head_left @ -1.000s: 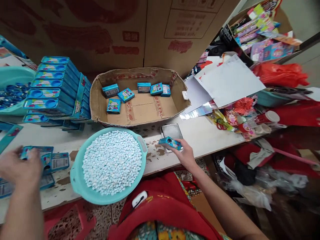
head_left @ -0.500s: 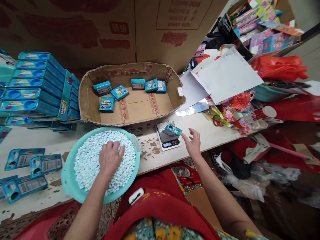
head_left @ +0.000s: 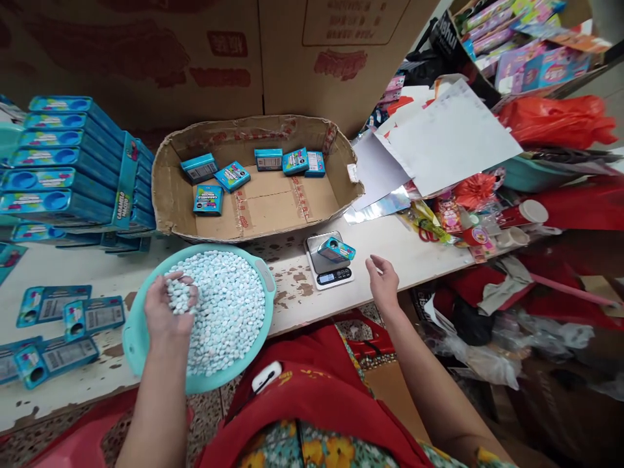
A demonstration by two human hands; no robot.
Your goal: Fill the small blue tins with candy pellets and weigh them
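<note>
My left hand [head_left: 168, 305] is turned palm up over the left side of a turquoise basin [head_left: 268, 305], its fingers curled around a handful of small candies [head_left: 178, 296]. More pale blue and white candies [head_left: 229, 312] fill the basin. To the right, a small blue candy box [head_left: 336, 249] with a round hole in its end stands on a digital scale [head_left: 333, 277]. Just right of the scale is my right hand [head_left: 383, 281], holding nothing, its fingers loosely bent and not touching the box.
Behind the basin, a cut-down cardboard carton [head_left: 263, 227] contains several blue boxes [head_left: 233, 176]. Stacked blue boxes [head_left: 63, 156] stand at left, with flat unfolded ones [head_left: 56, 357] in front. White sheets [head_left: 448, 143] and a red plastic bag [head_left: 558, 121] lie at right.
My left hand has moved left from the middle of the candies and turned up, now with a handful in it. My right hand has drawn slightly away from the scale.
</note>
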